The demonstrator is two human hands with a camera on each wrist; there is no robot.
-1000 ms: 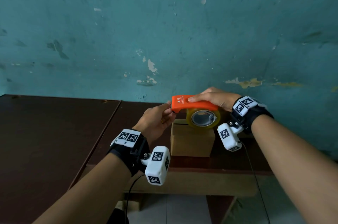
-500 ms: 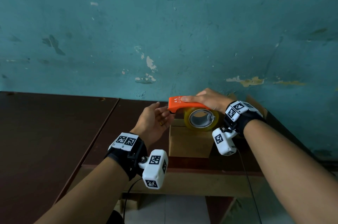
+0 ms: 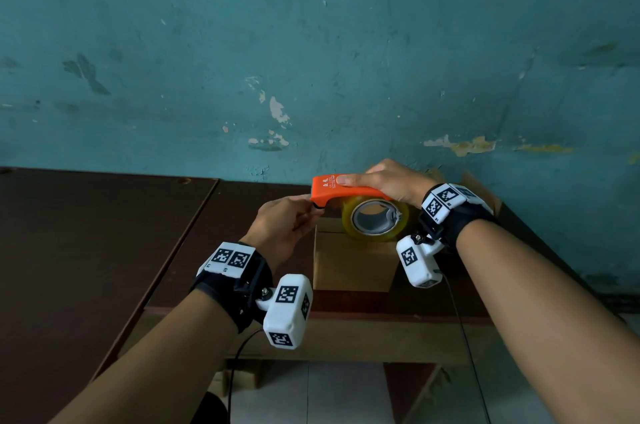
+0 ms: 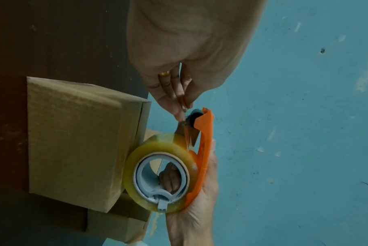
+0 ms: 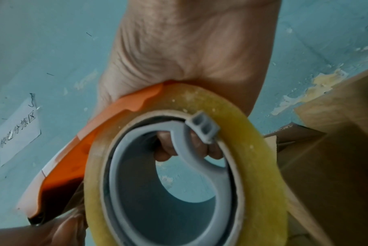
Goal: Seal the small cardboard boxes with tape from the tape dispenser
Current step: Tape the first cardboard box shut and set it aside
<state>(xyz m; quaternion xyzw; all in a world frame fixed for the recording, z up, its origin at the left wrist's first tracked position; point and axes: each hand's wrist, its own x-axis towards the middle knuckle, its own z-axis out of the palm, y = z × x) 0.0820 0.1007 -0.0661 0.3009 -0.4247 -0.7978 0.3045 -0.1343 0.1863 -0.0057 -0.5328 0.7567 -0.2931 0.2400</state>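
Observation:
A small cardboard box [image 3: 353, 261] [image 4: 73, 139] stands on the dark brown table [image 3: 104, 233] near the wall. On its top rests an orange tape dispenser [image 3: 341, 189] [image 4: 204, 149] [image 5: 90, 143] with a yellowish clear tape roll [image 3: 375, 221] [image 4: 157, 173] [image 5: 252, 149]. My right hand [image 3: 384, 179] [image 4: 191, 216] [image 5: 178, 50] grips the dispenser from above, fingers reaching through the roll's grey core. My left hand [image 3: 284, 226] [image 4: 178, 55] pinches the tape end [image 4: 187, 131] at the dispenser's front cutter, off the box's left edge.
More cardboard boxes [image 3: 481, 191] [image 5: 336, 149] sit behind and to the right of the taped one, against the teal wall. A second table [image 3: 69, 250] joins on the left. The table's front edge [image 3: 346, 312] runs below the box. A paper label [image 5: 20, 129] hangs on the wall.
My left hand has closed in on the dispenser's front end and now pinches the tape there. The dispenser and right hand stay on the box; the view shifted slightly.

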